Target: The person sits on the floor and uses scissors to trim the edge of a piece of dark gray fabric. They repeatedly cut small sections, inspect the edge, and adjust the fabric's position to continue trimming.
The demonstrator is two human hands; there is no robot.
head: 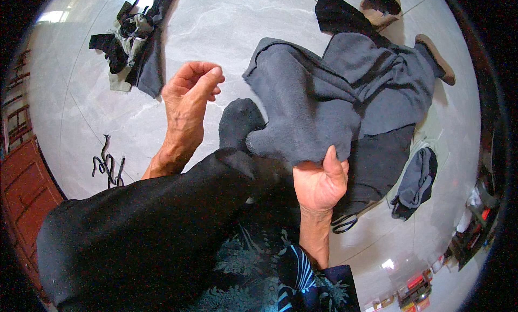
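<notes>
My right hand (321, 184) grips the lower edge of a grey knit cloth (291, 93), its thumb raised at the edge and its other fingers hidden under the fabric. The cloth spreads over my dark-clothed lap. To its left, my left hand (190, 97) is lifted with curled fingers close to the thumb; nothing shows in it. Between my hands a dark, rounded fabric end (240, 121), perhaps a socked foot, lies beside the cloth. More grey fabric (396, 89) is bunched on the right, with black fabric (344, 14) beyond it.
A heap of dark and pale fabric scraps (133, 40) lies on the tiled floor (226, 16) at upper left. Black strips (108, 164) lie below it. Beige footwear (380, 8) sits at upper right. Folded grey cloth (417, 182) and black looped handles (346, 223) are on the right.
</notes>
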